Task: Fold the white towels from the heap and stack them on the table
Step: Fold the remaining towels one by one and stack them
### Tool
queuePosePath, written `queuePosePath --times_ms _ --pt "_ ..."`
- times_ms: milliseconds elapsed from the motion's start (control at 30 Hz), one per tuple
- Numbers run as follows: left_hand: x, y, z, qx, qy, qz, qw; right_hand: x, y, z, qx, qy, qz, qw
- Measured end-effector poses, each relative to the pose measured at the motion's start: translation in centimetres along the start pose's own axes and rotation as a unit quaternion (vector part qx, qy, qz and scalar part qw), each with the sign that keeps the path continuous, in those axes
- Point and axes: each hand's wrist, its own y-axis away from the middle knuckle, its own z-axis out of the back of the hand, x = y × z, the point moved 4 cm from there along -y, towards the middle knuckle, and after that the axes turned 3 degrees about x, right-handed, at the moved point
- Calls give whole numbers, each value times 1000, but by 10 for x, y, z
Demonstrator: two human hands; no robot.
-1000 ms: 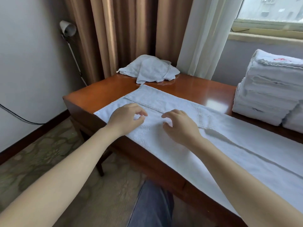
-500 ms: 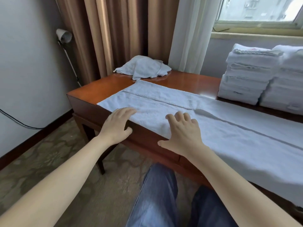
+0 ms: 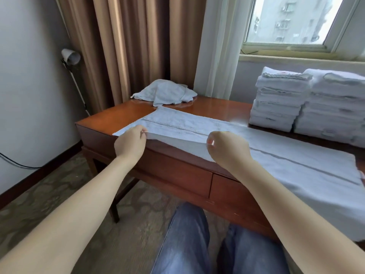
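White towel (image 3: 276, 161) (near edge raised) pinched by left hand (image 3: 130, 144), right hand (image 3: 227, 149).

Brown curtains (image 3: 128, 46) hang between a lamp (image 3: 70, 55) and a window (image 3: 292, 20).

A spread towel (image 3: 276, 155) lies along the table (image 3: 122, 113), heap (image 3: 166, 92) behind, stacks (image 3: 308, 103) right.
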Motion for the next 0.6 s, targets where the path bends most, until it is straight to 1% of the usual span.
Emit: queuePosePath --times_ms 100,233,333,600 --pt "-15 -14 0 -12 53 13 998 -14 -14 4 -20 20 -20 999" --pt "-41 -40 -3 -32 64 -9 997 -30 -36 5 -46 6 -33 998" --pt "-59 -65 -13 -36 56 -18 998 -49 -56 2 -60 -9 -33 998" --pt "-101 -131 -61 -40 1 -73 997 -98 -123 -17 -70 8 -42 997"
